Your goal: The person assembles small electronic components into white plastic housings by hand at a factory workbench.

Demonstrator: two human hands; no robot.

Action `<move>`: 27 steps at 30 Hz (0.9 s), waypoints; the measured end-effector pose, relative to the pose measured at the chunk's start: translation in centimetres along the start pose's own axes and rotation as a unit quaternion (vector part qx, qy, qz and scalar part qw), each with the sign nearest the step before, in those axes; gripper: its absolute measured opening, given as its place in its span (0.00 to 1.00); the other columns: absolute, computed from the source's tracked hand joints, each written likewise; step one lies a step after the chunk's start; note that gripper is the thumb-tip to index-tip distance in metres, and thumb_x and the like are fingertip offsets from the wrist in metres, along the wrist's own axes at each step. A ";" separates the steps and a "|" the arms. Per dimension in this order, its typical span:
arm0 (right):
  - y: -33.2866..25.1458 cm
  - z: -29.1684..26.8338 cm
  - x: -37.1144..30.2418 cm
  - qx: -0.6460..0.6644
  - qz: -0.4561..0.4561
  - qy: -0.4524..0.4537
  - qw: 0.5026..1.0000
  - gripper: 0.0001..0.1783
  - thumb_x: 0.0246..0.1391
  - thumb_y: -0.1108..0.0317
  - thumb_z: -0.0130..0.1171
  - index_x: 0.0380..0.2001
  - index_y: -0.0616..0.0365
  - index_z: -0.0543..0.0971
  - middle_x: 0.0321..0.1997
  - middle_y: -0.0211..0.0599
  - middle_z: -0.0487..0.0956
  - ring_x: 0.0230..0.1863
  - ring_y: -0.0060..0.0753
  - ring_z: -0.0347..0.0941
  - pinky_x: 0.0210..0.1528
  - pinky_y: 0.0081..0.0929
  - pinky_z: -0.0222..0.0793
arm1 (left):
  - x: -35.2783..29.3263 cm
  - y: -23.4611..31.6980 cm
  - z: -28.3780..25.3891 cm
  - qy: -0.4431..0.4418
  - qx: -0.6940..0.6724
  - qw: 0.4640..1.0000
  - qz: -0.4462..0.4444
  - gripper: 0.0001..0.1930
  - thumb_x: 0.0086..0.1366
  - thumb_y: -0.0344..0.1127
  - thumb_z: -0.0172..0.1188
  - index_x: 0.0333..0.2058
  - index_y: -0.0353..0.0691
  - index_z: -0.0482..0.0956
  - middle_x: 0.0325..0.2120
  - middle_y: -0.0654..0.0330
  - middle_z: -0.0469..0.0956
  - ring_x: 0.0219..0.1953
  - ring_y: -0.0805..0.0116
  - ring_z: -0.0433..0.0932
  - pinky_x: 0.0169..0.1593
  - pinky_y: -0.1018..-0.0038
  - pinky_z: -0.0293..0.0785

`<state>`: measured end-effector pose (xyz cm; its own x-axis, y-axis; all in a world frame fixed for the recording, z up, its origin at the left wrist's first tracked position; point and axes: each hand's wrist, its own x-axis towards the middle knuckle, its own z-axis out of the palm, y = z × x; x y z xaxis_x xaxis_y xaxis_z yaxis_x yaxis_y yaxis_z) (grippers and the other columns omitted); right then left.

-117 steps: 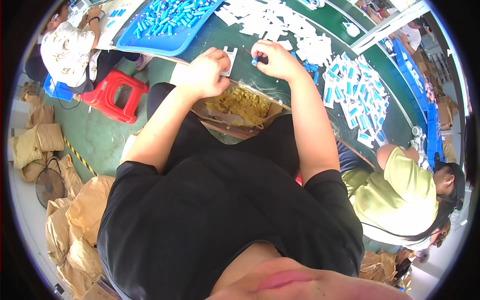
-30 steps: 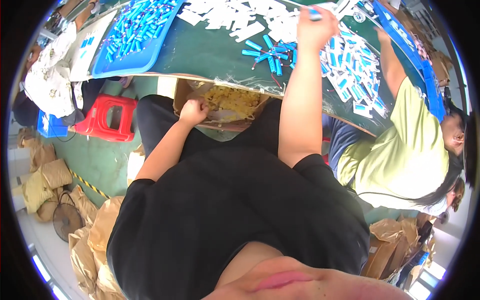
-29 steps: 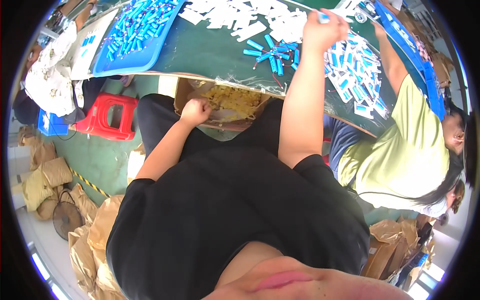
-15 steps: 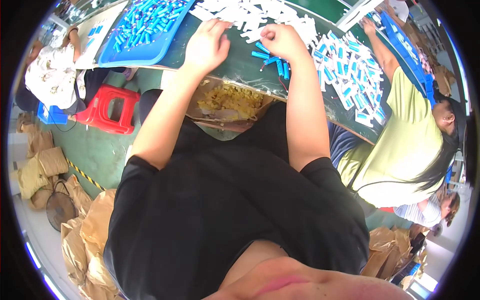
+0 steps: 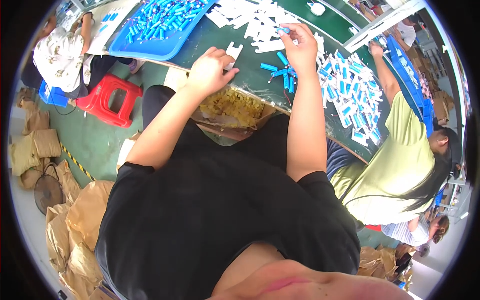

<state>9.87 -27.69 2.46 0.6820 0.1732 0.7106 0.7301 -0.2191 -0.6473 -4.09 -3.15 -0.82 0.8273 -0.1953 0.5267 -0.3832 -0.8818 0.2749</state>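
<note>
My left hand (image 5: 211, 71) is closed on a white notched plastic piece (image 5: 233, 53) at the near part of the bench; its fingers cover the lower end. My right hand (image 5: 301, 49) is raised a little farther off, pinching a blue cylindrical battery cell (image 5: 284, 30) between thumb and fingers. Below that hand, several loose blue cells (image 5: 280, 71) with thin red wires lie on the green bench (image 5: 250, 75). A pile of bare white pieces (image 5: 255, 19) spreads beyond both hands. To the right is a heap of white pieces with blue cells in them (image 5: 352, 95).
A blue tray (image 5: 172, 50) full of cells stands at left. Under the bench edge is a box of yellow bits (image 5: 232, 107). A red stool (image 5: 110, 100) is on the floor at left. A co-worker in a yellow-green shirt (image 5: 395, 165) sits at right, another person (image 5: 60, 57) at left.
My left hand has come down nearer the bench edge and now has a white piece. My right hand has lifted a blue cell up and away from the loose ones. The view has shifted slightly.
</note>
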 end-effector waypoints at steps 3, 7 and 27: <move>-1.2 1.4 -0.8 0.020 -0.035 -0.091 0.995 0.12 0.55 0.76 0.74 0.43 0.56 0.90 0.45 0.33 0.86 0.40 0.27 0.84 0.46 0.26 0.80 | -0.5 0.4 -2.3 0.057 -0.023 0.995 0.076 0.11 0.63 0.38 0.74 0.41 0.40 0.87 0.42 0.55 0.82 0.45 0.54 0.81 0.52 0.61 0.81; -1.2 3.8 -2.6 -0.094 -0.119 -0.277 0.949 0.13 0.54 0.75 0.74 0.43 0.52 0.90 0.48 0.34 0.84 0.49 0.40 0.84 0.52 0.32 0.81 | -0.5 -1.7 -1.8 -0.009 -0.081 0.993 0.091 0.10 0.63 0.31 0.68 0.42 0.35 0.85 0.49 0.53 0.84 0.54 0.50 0.81 0.57 0.59 0.80; 0.4 2.0 -2.4 -0.100 -0.082 -0.369 0.920 0.20 0.51 0.75 0.67 0.50 0.52 0.86 0.59 0.34 0.85 0.59 0.41 0.80 0.57 0.37 0.79 | 3.5 -2.9 -2.4 -0.172 0.041 0.979 0.106 0.04 0.56 0.24 0.65 0.32 0.34 0.80 0.34 0.51 0.81 0.41 0.46 0.85 0.45 0.56 0.82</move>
<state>8.64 -26.26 -0.04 0.4615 0.8083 0.3655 0.8533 -0.2918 -0.4321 -1.09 -0.25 2.15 0.8271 -0.4982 0.2602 -0.5390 -0.8342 0.1163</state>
